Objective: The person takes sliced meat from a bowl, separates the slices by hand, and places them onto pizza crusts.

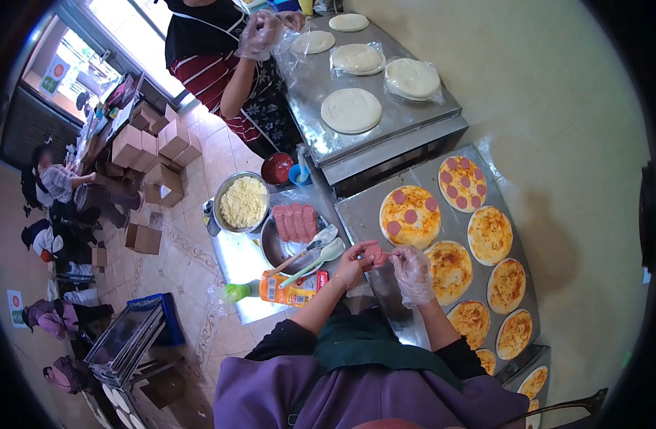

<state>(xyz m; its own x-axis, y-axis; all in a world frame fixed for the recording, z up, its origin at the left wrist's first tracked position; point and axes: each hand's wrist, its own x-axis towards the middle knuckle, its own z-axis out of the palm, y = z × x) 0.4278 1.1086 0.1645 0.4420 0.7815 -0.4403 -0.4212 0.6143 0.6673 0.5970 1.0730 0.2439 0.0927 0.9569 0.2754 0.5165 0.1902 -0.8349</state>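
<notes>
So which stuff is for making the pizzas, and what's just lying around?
Seems part of the job:
pink slices in the left hand
pink meat over the bowl
topped dough rounds
metal tray under them

Probably just lying around:
cardboard boxes
blue crate

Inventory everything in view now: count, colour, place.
Topped rounds: two, orange with pink slices, near counter.
Sauced rounds: about eight, orange, mostly near counter.
Plain rounds: at least five, white, far counter.
Shreds bowl: one, silver, side table.
Pink-block bowl: one, silver, side table.
Spatulas: two, whitish, across that bowl.
Packet: one, orange, side table.
Basin: one, red, by far counter.
Cup: one, blue, beside basin.
Boxes: several, brown, floor left.
Trays: several, grey, lower left.
Crate: one, blue, beside trays.
Worker: one, dark top, far counter.
Other people: several, mixed colours, far left.
Left hand: one, black sleeve, holding pink meat.
Right hand: one, clear glove, beside it.
</notes>
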